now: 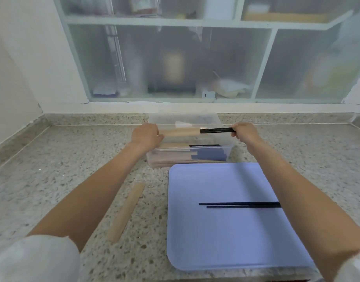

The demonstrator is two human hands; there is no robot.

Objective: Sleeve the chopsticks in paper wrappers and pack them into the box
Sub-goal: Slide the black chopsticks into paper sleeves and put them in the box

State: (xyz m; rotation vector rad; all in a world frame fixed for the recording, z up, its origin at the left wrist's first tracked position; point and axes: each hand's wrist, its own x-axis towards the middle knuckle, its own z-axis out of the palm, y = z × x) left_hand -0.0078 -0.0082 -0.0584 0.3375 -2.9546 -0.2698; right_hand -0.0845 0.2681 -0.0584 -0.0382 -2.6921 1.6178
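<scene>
A big stone counter point(73, 159) fills the view, with a frosted window behind it. On the counter lies a flat blue tray point(215, 241). Just past the tray sits a clear plastic box point(187, 153). Inside the box are sets that already have paper on them.

Two bare arms reach out over the tray to the box. The left hand point(145, 135) is curled around the end of a tan paper sleeve point(181, 132). The right hand point(245, 132) pinches the bare dark end of a pair of chopsticks point(216, 130). The other end of that pair is inside the sleeve. The two hands hold this set flat in the air, right above the open box.

One more loose pair of chopsticks point(239, 204) lies on the tray, partly under the right arm. One empty paper sleeve point(126, 210) lies on the counter to the left of the tray.

The chopsticks look thin, stiff and light, and likely smooth, so they could slip out of the sleeve if it tips. The paper is soft and would bend or crush if squeezed hard. It seems best to hold both ends gently, keep the set flat, and lay it down beside the others.
</scene>
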